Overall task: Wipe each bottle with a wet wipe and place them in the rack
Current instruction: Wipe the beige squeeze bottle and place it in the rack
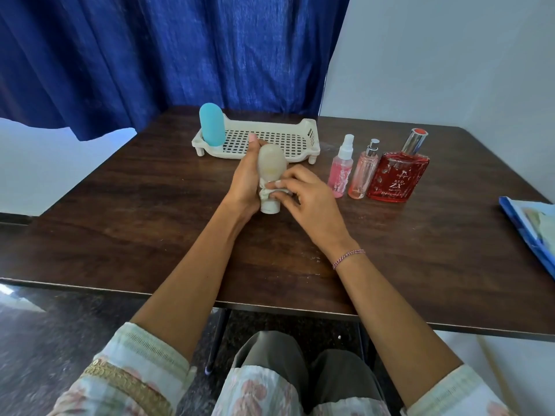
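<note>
While my left grip (244, 181) curls round the cream bottle (271, 163) to steady it, cap end down at the table (120, 229), my right grip (312, 202) pinches the wet wipe (277, 192) against its neck, so I judge this one is mid-wipe. Beyond both grips, the blue bottle (212, 124) stands upright in the rack (312, 133). Right of my right grip wait a pink spray bottle (341, 169), a pink perfume bottle (363, 175) and a red bottle (398, 178) reading "RED ZX".

Head view, downward over table (120, 229).
</note>
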The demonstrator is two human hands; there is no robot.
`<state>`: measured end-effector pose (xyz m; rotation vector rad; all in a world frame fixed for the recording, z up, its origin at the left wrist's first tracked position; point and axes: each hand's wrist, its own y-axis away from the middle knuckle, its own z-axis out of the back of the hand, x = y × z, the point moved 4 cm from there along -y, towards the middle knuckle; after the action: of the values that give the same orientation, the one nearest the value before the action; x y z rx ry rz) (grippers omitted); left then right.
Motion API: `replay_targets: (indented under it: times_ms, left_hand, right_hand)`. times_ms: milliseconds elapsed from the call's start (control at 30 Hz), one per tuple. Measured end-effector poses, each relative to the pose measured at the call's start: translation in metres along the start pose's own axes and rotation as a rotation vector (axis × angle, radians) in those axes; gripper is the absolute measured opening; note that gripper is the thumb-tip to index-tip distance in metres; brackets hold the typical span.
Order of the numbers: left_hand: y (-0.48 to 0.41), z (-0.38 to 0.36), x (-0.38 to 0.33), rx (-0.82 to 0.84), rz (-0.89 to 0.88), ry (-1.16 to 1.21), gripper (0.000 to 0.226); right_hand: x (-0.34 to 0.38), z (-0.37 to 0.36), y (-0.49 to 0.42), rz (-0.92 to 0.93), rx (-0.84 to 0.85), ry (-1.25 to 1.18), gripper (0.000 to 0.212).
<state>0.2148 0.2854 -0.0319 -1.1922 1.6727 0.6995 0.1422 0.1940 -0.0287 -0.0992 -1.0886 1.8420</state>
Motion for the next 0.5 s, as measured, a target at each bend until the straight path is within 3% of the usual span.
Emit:
replay_targets:
  times_ms: [267,500]
  left_hand:
    - [0.002,-0.012,0.007,0.095,0.091,0.063,0.044]
    - [0.004,-0.012,0.007,0.155,0.059,0.028,0.035]
  right_hand:
    - [-0.007,0.018,-0.002,-0.081,-0.268,-0.015,0.017]
    - [-0.010,0.020,-0.003,-0.150,-0.350,-0.126,0.019]
